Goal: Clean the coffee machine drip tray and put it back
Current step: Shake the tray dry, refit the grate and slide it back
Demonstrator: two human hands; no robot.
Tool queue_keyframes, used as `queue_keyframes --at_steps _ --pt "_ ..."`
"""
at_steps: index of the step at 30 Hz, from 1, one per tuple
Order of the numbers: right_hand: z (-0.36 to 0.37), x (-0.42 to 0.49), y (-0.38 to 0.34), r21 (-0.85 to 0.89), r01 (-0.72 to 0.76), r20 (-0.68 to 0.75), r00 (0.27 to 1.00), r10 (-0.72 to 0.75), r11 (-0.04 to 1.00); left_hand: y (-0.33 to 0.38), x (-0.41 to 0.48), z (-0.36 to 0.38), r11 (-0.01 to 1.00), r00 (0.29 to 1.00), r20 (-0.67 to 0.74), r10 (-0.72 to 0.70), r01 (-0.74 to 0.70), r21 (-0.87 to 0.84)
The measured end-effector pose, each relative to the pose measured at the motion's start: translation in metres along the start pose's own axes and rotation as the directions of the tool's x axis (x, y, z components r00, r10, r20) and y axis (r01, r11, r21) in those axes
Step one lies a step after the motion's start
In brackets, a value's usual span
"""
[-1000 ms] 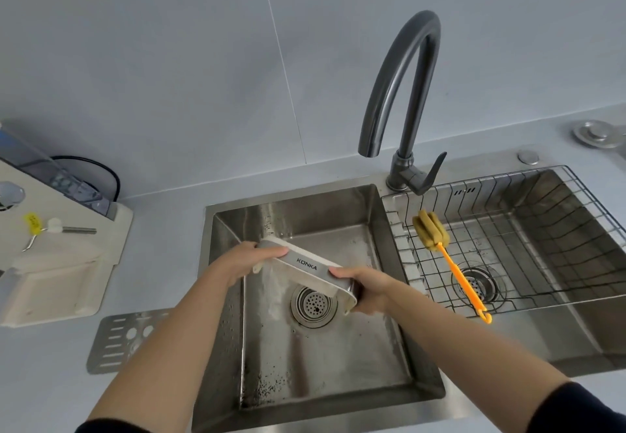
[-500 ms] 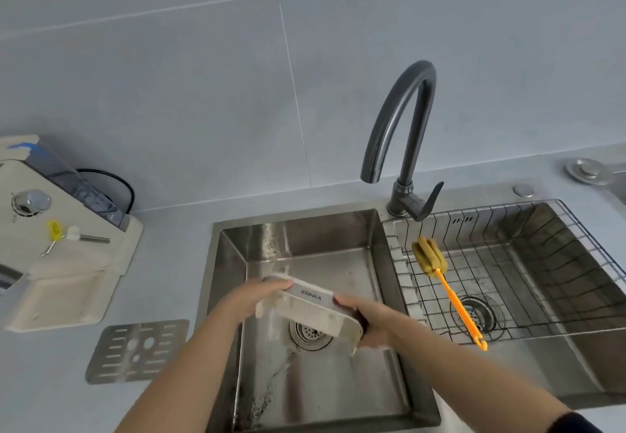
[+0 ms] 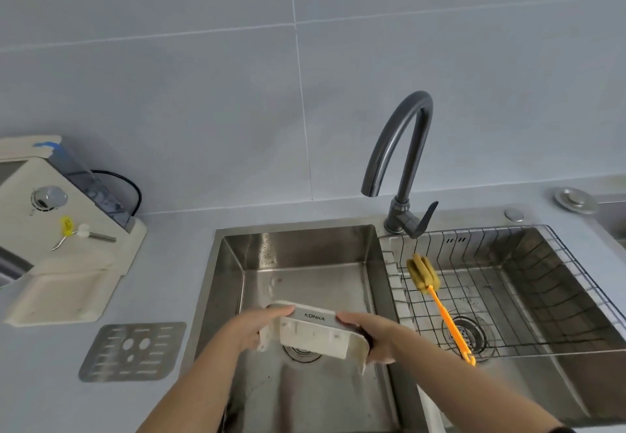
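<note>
I hold the cream drip tray (image 3: 316, 336), marked KONKA, tilted over the drain of the left sink basin (image 3: 305, 256). My left hand (image 3: 252, 329) grips its left end and my right hand (image 3: 371, 336) grips its right end. The tray's open side faces me. The cream coffee machine (image 3: 57, 239) stands on the counter at the left. Its metal grate (image 3: 133, 351) lies flat on the counter in front of it, beside the sink.
A dark curved faucet (image 3: 403, 165) rises behind the divider between the basins. The right basin holds a wire rack (image 3: 528, 297) with an orange-handled sponge brush (image 3: 437, 297) lying in it. A round metal stopper (image 3: 576, 199) sits on the counter at the far right.
The tray has tipped further, so its open inside now faces me. Both hands keep their grip. The camera has tilted up, showing more wall.
</note>
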State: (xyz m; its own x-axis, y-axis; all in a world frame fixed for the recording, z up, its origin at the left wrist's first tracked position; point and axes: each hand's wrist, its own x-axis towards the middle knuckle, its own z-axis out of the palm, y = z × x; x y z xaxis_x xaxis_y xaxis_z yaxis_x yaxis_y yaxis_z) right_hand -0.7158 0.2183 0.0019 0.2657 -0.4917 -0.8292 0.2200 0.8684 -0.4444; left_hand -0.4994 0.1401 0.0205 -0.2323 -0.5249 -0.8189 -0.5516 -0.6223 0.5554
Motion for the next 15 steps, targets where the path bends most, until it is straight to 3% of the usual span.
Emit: queue_keyframes --at_steps 3,6,8,10,12,15 --pt "0.0 -0.006 -0.018 -0.023 0.175 -0.018 0.984 -0.176 0.984 0.02 -0.006 -0.005 0.987 0.986 -0.041 0.163 -0.162 0.016" --pt "0.003 -0.017 -0.037 -0.055 0.4 -0.083 0.911 -0.404 0.915 0.044 -0.021 -0.017 0.945 0.937 -0.128 0.326 -0.32 0.071" --pt "0.003 -0.014 -0.03 -0.077 0.36 -0.091 0.926 -0.366 0.93 0.036 -0.018 -0.016 0.942 0.932 -0.141 0.335 -0.329 0.067" --pt "0.004 -0.006 -0.011 -0.066 0.152 -0.035 0.987 -0.155 0.986 0.011 -0.01 -0.004 0.988 0.986 -0.063 0.155 -0.156 -0.01" --pt "0.004 -0.001 0.005 -0.09 0.014 -0.036 0.999 -0.018 0.996 -0.005 -0.016 0.009 0.997 1.0 0.024 -0.015 0.017 -0.073" --pt "-0.002 -0.004 -0.002 -0.107 0.179 -0.075 0.979 -0.187 0.978 -0.001 -0.011 0.006 0.994 0.995 -0.044 0.089 -0.091 -0.058"
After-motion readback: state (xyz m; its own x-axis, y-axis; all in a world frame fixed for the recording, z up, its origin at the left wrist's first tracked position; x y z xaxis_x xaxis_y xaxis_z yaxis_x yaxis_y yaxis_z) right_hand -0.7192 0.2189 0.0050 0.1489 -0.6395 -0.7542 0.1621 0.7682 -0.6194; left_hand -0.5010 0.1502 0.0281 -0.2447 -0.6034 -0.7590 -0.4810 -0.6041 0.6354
